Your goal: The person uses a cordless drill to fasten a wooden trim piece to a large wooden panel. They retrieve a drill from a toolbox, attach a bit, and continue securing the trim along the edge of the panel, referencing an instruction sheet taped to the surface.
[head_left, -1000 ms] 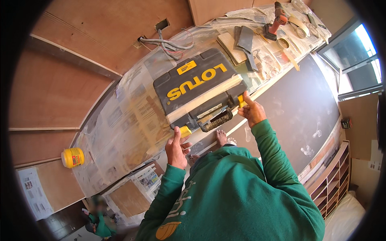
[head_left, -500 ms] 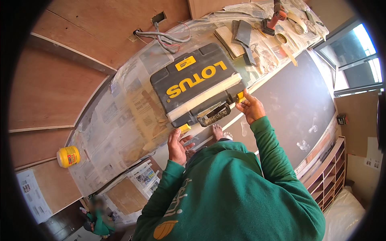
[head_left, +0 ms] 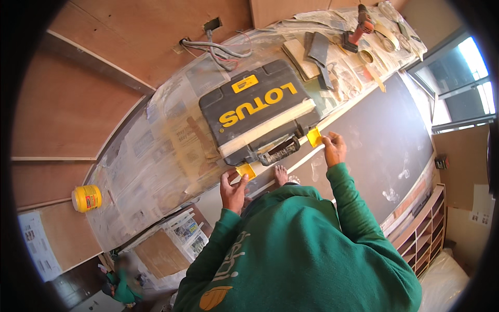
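A black tool case with raised yellow lettering lies flat on the covered worktop, its lid down. A pale wooden strip lies along the lid near the handle side. Its black carry handle faces me. Both yellow latches stick outward from the front edge. My left hand has its thumb and forefinger at the edges of the left latch. Close beside the right latch, my right hand has loosely bent fingers, thumb tip at the latch's edge.
An orange cordless drill, tape rolls, wooden boards and a dark grey flat piece lie beyond the case. Loose cables hang from the panel. A yellow tub stands far left. Another person is at lower left.
Both yellow latches have swung outward from the case. My right hand has drawn slightly away to the right, and my left hand has shifted slightly right and down with its latch.
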Available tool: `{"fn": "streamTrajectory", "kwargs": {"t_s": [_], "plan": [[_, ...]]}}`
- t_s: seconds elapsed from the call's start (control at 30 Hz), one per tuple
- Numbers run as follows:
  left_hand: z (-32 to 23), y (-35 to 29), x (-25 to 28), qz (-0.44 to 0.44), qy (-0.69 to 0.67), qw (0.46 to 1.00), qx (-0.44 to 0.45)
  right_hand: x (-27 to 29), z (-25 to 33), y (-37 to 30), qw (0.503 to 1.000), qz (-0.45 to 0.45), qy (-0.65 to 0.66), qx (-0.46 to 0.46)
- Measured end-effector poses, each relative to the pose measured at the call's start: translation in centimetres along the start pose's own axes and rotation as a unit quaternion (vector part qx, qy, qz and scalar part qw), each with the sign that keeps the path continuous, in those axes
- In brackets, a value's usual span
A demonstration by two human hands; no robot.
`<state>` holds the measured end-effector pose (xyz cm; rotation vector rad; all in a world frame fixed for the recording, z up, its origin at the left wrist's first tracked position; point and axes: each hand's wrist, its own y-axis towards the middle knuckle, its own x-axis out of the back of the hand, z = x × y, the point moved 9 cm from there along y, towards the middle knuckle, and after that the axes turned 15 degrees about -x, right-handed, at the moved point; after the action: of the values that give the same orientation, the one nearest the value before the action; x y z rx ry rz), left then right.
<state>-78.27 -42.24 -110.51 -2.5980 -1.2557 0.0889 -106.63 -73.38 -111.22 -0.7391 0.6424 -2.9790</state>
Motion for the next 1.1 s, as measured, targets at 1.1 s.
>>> {"fn": "streamTrajectory", "kwargs": {"t_s": [1.1], "plan": [[-33.8,15.1,1.7,-0.057,0.357,0.778,-0.513,-2.7,30.1,-5.5,0.949,0.161,0.150,0.227]]}}
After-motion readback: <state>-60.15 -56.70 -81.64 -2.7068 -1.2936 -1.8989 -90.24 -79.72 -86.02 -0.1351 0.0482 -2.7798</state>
